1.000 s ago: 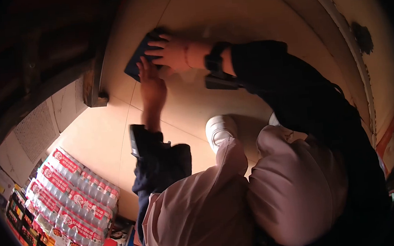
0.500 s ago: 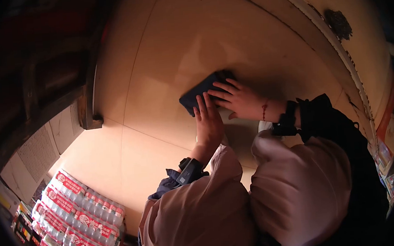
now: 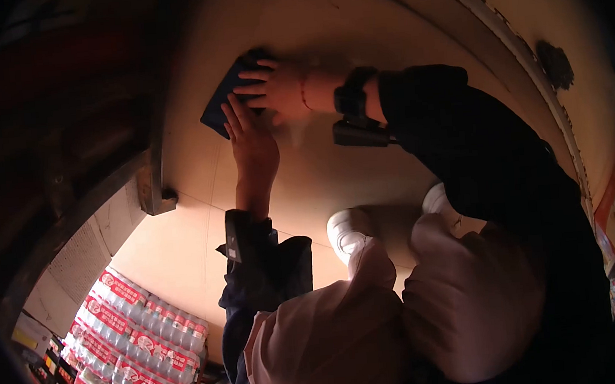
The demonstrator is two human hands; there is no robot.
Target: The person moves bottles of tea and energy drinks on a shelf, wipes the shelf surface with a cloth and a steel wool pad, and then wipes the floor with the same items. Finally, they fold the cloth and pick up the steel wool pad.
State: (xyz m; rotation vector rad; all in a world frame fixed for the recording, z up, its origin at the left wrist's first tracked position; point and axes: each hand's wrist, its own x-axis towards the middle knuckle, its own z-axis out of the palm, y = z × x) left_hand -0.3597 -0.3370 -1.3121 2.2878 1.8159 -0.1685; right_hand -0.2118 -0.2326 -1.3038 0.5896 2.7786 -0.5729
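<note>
A folded dark blue cloth (image 3: 224, 94) lies flat on the tiled floor (image 3: 197, 164), at the upper middle of the view. My right hand (image 3: 278, 89) rests on its right part with the fingers spread. Below it, my left hand (image 3: 251, 142) touches the cloth's lower edge with its fingertips, the fingers stretched out. Both palms face down, and the two hands are close together. Each wrist has a black strapped device on it.
Packs of bottles with red labels (image 3: 142, 335) stand at the lower left. A dark wooden frame with a leg (image 3: 154, 186) is on the left. My white shoes (image 3: 350, 232) are below centre. A dark round patch (image 3: 555, 64) shows at the upper right.
Both hands and the cloth have moved up and to the left across the floor, away from my knees. My arms are more stretched out, and my white shoes now show more.
</note>
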